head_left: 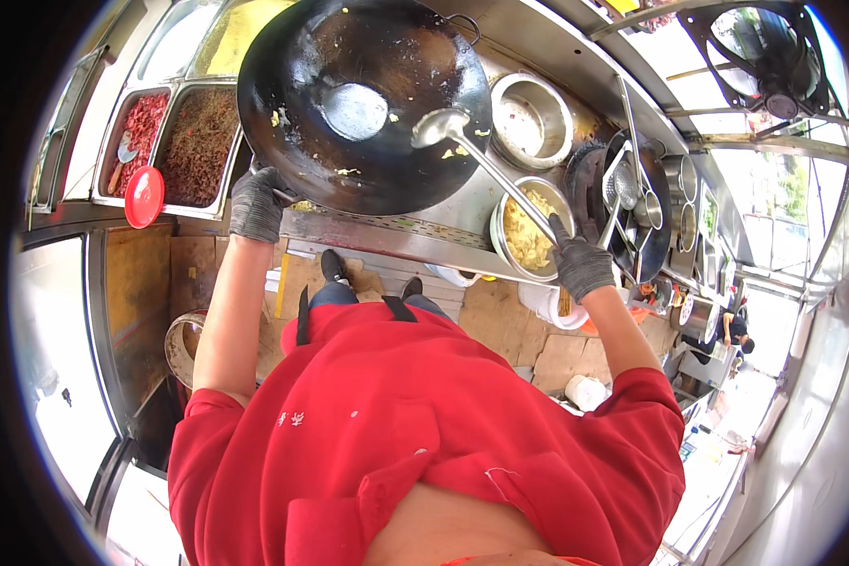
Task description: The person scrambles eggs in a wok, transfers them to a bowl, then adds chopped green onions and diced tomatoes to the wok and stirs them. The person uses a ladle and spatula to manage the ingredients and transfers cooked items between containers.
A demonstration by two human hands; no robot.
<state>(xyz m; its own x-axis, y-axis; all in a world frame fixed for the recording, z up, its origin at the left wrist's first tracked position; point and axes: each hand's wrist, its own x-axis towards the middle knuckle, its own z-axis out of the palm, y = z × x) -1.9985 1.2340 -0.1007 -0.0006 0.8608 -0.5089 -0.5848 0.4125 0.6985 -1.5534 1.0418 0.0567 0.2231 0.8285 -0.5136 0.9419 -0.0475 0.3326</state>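
Note:
My left hand (257, 205), in a dark grey knit glove, grips the near-left handle of a large black wok (410, 71). Small yellow bits of food cling to the wok's inner wall. My right hand (581, 265), gloved alike, holds the long handle of a metal ladle (435, 129). The ladle's bowl hangs over the right side of the wok; whether it touches the wall I cannot tell. Under the ladle's handle, a metal bowl (499, 237) holds yellow cooked food, perhaps scrambled egg (530, 230).
An empty-looking metal pot (562, 120) stands right of the wok. Farther right, a second wok (654, 237) holds strainers and ladles. At left are trays of chopped red food (145, 117) and brown mince (199, 141), with a red lid (144, 197) at their edge. A person (736, 331) is far right.

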